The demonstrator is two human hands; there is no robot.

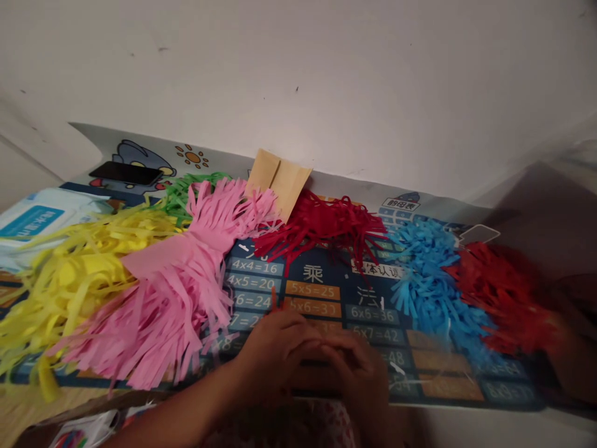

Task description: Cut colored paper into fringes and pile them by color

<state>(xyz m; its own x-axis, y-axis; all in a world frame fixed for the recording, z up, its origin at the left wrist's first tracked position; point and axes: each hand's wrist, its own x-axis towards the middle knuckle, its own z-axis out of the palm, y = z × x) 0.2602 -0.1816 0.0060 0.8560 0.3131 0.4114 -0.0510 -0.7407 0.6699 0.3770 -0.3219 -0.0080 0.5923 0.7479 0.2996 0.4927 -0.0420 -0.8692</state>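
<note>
My left hand (282, 345) is closed low in the middle of the view, and a thin red strip (273, 300) sticks up at its far side. Right beside it, my right hand (357, 368) has its fingers bent together, their tips meeting those of the left. What lies between the fingers is dark and blurred. Pink fringed paper (181, 274) spreads to the left of my hands. Beyond them lies dark red fringed paper (321, 221), with blue fringed paper (426, 280) to the right.
Yellow fringe (93, 249), green fringe (186, 193), a wipes pack (35, 218) and a black phone (125, 173) are at the left. A tan paper piece (280, 183) stands near the wall. At the right edge, another person's hand (576, 358) is by a red fringed bundle (501, 292).
</note>
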